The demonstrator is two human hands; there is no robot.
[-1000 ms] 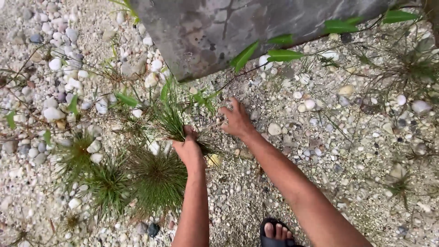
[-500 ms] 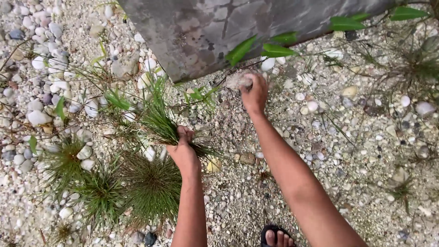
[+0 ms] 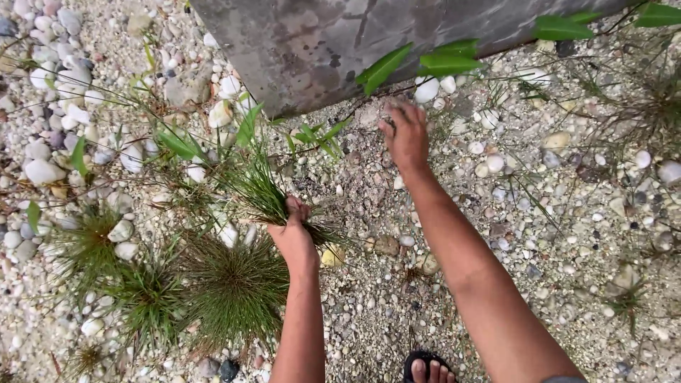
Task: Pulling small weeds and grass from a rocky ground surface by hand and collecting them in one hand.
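Note:
My left hand (image 3: 293, 234) is closed around a bunch of pulled green grass (image 3: 264, 191), whose blades fan up and to the left. My right hand (image 3: 406, 135) reaches farther out, fingers curled down on a thin weed stem (image 3: 374, 108) in the gravel at the foot of a grey concrete slab (image 3: 319, 42). Whether the fingers have closed on the stem is hidden under the hand. Broad green leaves (image 3: 418, 64) hang just above the right hand.
Several spiky grass tufts (image 3: 234, 284) grow in the pebbly ground at lower left. White rounded stones (image 3: 42, 170) lie along the left. My foot in a dark sandal (image 3: 429, 369) shows at the bottom edge. Thin dry weeds (image 3: 652, 106) spread at right.
My right hand has moved away from me toward the slab's base. My left hand keeps hold of the grass bunch and has hardly shifted.

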